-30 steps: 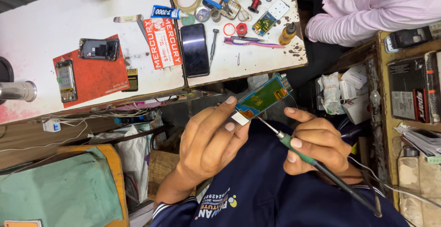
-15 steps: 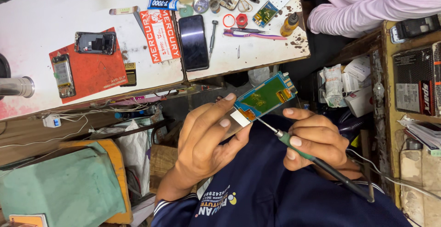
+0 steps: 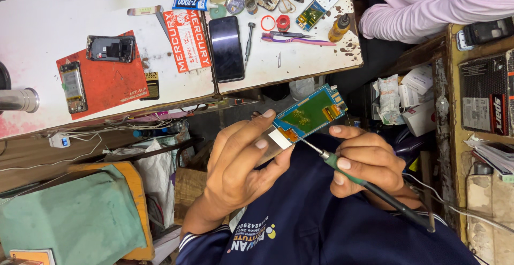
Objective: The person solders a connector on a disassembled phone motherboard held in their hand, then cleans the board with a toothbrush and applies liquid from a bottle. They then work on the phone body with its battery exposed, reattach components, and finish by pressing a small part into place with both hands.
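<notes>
The left hand (image 3: 243,160) grips a small green circuit board (image 3: 309,112), thumb and fingers pinching its lower end where a silvery flat part juts out. The right hand (image 3: 364,160) is closed around the green-handled soldering iron (image 3: 369,184), held like a pen, its fine tip resting at the orange spot on the board edge just beside the left thumb. The board is held in the air over the lap, well short of the white worktop (image 3: 53,18) beyond both hands.

To do this well, I would judge that the two hands should brace against each other (heels or little fingers touching), so the tip cannot wander. Keep the tip on the one joint only, clear of the left thumb close beside it. The cable trailing behind the right hand should hang slack, so it does not tug the iron.
</notes>
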`<state>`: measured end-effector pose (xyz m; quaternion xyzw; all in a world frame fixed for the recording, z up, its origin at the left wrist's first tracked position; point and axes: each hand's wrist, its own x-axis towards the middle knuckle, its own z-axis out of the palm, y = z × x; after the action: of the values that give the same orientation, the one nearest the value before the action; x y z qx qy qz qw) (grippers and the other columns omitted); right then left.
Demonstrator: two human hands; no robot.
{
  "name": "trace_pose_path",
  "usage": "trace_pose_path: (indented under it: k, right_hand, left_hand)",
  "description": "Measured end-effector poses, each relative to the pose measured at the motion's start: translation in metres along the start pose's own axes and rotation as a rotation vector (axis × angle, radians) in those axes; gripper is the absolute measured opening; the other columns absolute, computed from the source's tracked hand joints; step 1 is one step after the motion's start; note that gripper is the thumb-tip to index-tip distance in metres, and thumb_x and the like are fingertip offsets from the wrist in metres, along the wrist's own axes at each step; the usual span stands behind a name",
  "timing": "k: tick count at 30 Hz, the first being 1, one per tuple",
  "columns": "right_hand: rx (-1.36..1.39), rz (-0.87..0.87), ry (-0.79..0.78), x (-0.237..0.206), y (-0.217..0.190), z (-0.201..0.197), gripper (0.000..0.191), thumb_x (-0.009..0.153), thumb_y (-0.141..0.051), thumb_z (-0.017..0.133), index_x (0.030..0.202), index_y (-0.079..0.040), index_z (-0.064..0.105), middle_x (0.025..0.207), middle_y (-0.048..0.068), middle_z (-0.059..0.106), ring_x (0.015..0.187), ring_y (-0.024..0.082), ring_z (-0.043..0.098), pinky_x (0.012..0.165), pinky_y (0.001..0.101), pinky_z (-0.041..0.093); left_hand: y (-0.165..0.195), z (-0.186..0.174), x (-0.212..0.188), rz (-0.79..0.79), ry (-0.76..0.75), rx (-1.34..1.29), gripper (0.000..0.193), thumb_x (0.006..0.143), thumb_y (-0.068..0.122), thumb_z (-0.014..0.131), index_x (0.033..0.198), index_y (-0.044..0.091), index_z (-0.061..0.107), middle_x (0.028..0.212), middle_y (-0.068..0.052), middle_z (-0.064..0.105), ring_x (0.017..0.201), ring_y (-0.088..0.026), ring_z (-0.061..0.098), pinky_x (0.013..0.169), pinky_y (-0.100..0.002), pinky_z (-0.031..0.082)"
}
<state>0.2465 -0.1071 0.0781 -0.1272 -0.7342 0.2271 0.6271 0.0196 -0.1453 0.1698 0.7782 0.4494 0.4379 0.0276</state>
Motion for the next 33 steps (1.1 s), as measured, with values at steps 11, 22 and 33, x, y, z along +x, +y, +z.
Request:
trace_pose_path:
  k: [11, 22, 33]
  right_hand:
    - [0.079, 0.062, 0.019, -0.0007, 0.0018, 0.0010, 0.022, 0.095, -0.012, 0.070, 0.107, 0.000, 0.056, 0.088, 0.008, 0.059, 0.073, 0.016, 0.063, 0.092, 0.0524, 0.065]
    - [0.069, 0.079, 0.028, -0.0006, 0.0011, 0.0008, 0.021, 0.095, -0.012, 0.069, 0.105, 0.000, 0.055, 0.088, 0.008, 0.059, 0.072, 0.017, 0.063, 0.091, 0.0517, 0.065]
    - [0.059, 0.099, 0.046, -0.0027, -0.0004, 0.0015, 0.020, 0.095, -0.012, 0.068, 0.103, 0.000, 0.054, 0.088, 0.008, 0.058, 0.071, 0.017, 0.062, 0.090, 0.0511, 0.066]
  left_hand:
    - [-0.0021, 0.0023, -0.0012, -0.015, 0.025, -0.043, 0.069, 0.083, 0.005, 0.096, 0.116, 0.005, 0.036, 0.126, -0.024, 0.064, 0.101, -0.034, 0.071, 0.084, -0.038, 0.062]
    - [-0.0013, 0.0028, -0.0010, -0.015, 0.033, -0.035, 0.068, 0.083, 0.006, 0.097, 0.113, 0.005, 0.037, 0.126, -0.023, 0.064, 0.099, -0.033, 0.071, 0.082, -0.038, 0.062]
    - [0.0005, 0.0027, -0.0015, -0.015, 0.030, -0.047, 0.067, 0.083, 0.004, 0.097, 0.114, 0.005, 0.037, 0.129, -0.022, 0.063, 0.101, -0.033, 0.070, 0.084, -0.038, 0.061]
